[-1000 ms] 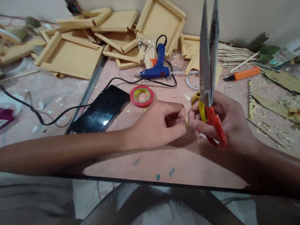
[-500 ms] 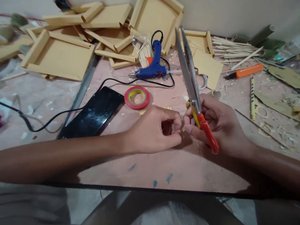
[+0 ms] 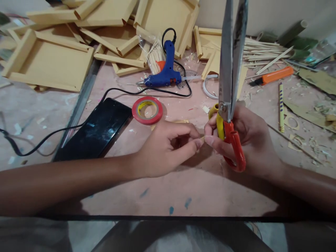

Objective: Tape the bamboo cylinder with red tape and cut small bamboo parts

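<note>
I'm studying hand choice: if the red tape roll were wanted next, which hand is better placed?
Left, probably: the left hand is nearer the red tape roll, though it seems to pinch a tiny piece. The right hand is farther, holding scissors.

Right of the red tape [image 3: 134, 111], the right hand [image 3: 252, 143] holds scissors [image 3: 224, 107] and, with the left hand [image 3: 162, 148], pinches a tiny piece [image 3: 202, 138].

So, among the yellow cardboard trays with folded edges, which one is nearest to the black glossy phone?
The frontmost tray, on the left side: its near right corner comes closest to the phone, while the other trays lie farther back.
</note>
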Available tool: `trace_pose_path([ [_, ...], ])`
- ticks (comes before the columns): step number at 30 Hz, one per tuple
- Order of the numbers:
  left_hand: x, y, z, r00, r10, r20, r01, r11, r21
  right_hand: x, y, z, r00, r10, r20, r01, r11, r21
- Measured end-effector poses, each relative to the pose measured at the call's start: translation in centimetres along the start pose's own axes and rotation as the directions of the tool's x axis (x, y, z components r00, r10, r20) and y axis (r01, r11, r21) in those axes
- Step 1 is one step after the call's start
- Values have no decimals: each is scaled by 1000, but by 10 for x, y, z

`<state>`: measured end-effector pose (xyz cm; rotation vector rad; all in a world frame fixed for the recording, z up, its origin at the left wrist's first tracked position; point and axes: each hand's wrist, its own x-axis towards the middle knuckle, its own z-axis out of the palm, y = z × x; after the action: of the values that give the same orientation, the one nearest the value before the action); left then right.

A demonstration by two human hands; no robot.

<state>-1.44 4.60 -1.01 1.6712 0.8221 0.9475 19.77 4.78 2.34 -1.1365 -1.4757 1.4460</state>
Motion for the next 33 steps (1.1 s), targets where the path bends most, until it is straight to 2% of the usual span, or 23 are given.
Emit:
trace_pose_path([
  [4, 2, 6, -2, 996, 44, -80, -43, 999, 20, -1, 2, -4, 999, -5, 34, 4, 1000, 11],
  [9, 8, 21, -10, 963, 156, -218, -166, 986, -28, -4, 13, -18, 971, -34, 235, 45, 998, -43],
  [14, 11, 30, -15, 923, 221, -314, -240, 971, -21, -7, 12, -13, 937, -107, 334, 149, 984, -102],
  [21, 12, 31, -17, 900, 335, -280, -339, 940, 35, -9, 8, -3, 921, -185, 343, 235, 966, -109],
  [25, 12, 33, -17, 902, 322, -287, -311, 947, 85, -10, 9, -4, 921, -168, 351, 228, 964, -137],
  [33, 11, 36, -14, 922, 253, -292, -240, 968, 79, -11, 12, -5, 925, -158, 346, 221, 964, -151],
])
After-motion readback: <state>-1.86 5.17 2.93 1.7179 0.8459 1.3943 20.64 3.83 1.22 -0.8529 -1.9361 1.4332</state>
